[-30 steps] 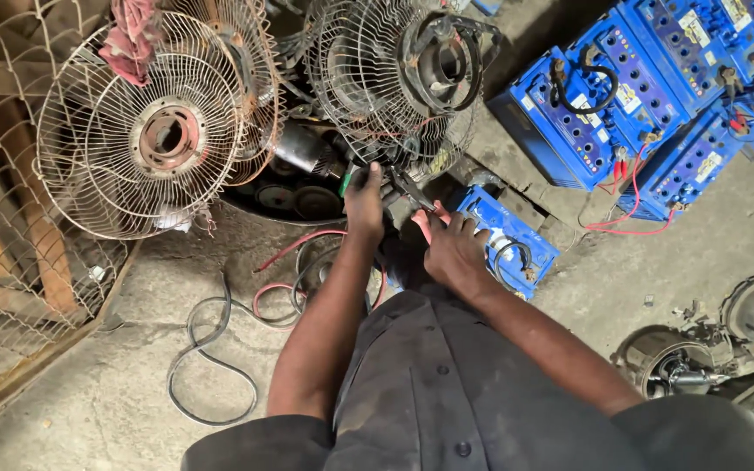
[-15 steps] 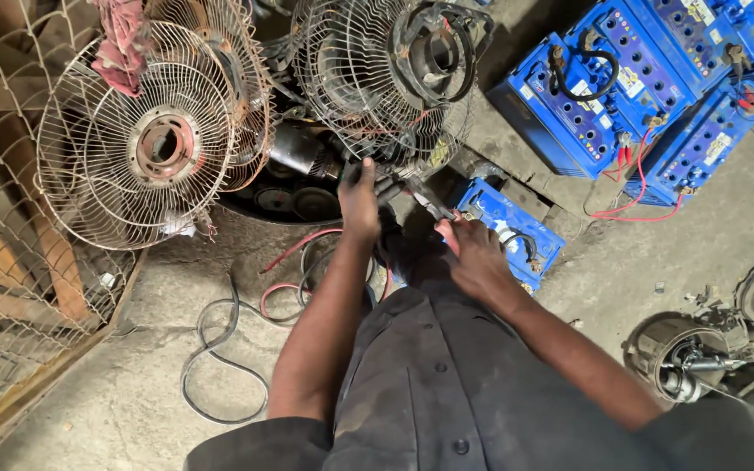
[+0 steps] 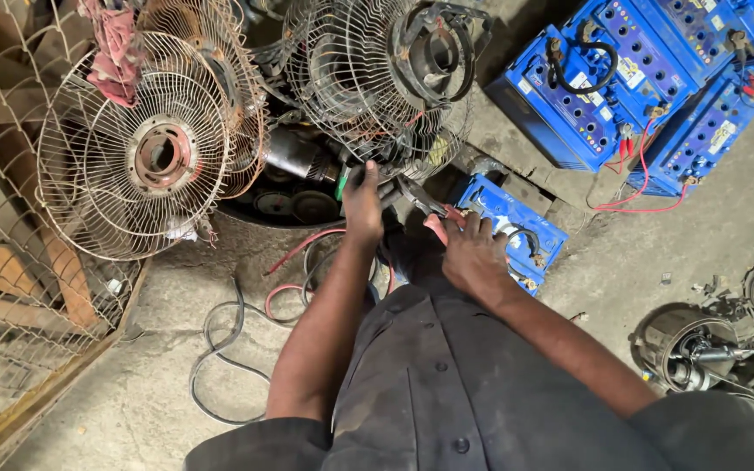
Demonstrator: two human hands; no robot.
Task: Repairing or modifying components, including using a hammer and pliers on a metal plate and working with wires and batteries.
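My left hand [image 3: 362, 205] is closed around a dark motor part with a green piece [image 3: 342, 183] beside it, just below a round wire fan guard [image 3: 368, 78]. My right hand [image 3: 473, 253] grips pliers with red handles [image 3: 425, 201], whose jaws point toward the part in my left hand. Both hands work close together above a small blue battery [image 3: 508, 222]. My forearms and grey shirt hide the floor beneath them.
Another wire fan guard [image 3: 146, 157] with a red rag [image 3: 115, 44] leans at the left against chain-link mesh [image 3: 2, 262]. Several blue batteries [image 3: 621, 78] with red leads lie at upper right. Black and red cables [image 3: 237, 323] coil on the concrete. A metal motor housing [image 3: 700, 349] sits at right.
The view has shifted slightly. My right hand has drawn a little lower and to the right with the pliers, while my left hand keeps its hold on the dark part.
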